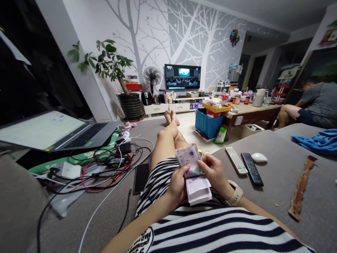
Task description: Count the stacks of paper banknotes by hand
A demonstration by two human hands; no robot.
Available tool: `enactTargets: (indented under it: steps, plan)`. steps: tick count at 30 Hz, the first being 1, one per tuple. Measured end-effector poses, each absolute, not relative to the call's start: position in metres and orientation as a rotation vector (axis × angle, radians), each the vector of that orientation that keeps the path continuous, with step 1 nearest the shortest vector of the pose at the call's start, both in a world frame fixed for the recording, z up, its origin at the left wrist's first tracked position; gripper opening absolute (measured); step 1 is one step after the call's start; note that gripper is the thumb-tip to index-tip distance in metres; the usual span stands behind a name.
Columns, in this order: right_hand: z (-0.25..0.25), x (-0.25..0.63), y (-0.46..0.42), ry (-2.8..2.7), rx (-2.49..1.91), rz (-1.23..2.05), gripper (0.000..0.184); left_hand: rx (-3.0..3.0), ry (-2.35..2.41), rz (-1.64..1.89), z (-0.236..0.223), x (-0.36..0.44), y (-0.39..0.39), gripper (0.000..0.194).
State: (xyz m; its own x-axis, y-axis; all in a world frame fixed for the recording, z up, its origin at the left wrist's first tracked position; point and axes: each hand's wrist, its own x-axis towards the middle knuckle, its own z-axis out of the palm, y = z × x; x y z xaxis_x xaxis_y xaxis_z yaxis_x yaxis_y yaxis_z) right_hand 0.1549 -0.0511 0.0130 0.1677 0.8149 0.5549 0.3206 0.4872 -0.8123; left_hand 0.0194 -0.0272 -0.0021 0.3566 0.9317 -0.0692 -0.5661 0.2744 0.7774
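Note:
A stack of banknotes (190,157) is held up over my lap, pale purple with a few pinkish edges at its top. My left hand (178,183) is closed on its left side, the thumb lying across the notes. On the right side, my right hand (216,174) pinches the notes between thumb and bent fingers. Further loose banknotes (198,194) lie below the stack, overlapping one another on the striped cloth over my lap. A pale watch (235,195) is on my right wrist.
Right of me on the sofa lie a white remote (236,160), a black remote (252,169), a white mouse (259,157) and a wooden strip (302,188). To the left are a phone (141,178), tangled cables and a laptop (86,135). A person (319,102) sits at far right.

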Motion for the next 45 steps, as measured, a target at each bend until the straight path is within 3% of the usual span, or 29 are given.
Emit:
enactTargets:
  steps: [8,18,26,31,45]
  plan:
    - [0.017,0.154,-0.062,-1.481,-0.974,0.414,0.027,0.698,0.476,1.042,0.006,0.022,-0.029,0.043]
    - [0.014,0.151,-0.064,-1.515,-0.895,0.436,0.02,0.69,0.401,1.026,0.016,0.02,-0.032,0.042]
    - [0.011,0.155,-0.062,-1.506,-0.903,0.513,0.036,0.699,0.471,0.981,-0.003,0.016,-0.023,0.041]
    - [0.013,0.158,-0.054,-1.44,-1.087,0.327,0.019,0.78,0.505,1.048,-0.003,0.013,-0.023,0.045]
    - [-0.006,0.156,-0.063,-1.866,-1.149,0.318,0.082,0.83,0.531,1.087,-0.008,0.016,-0.018,0.036]
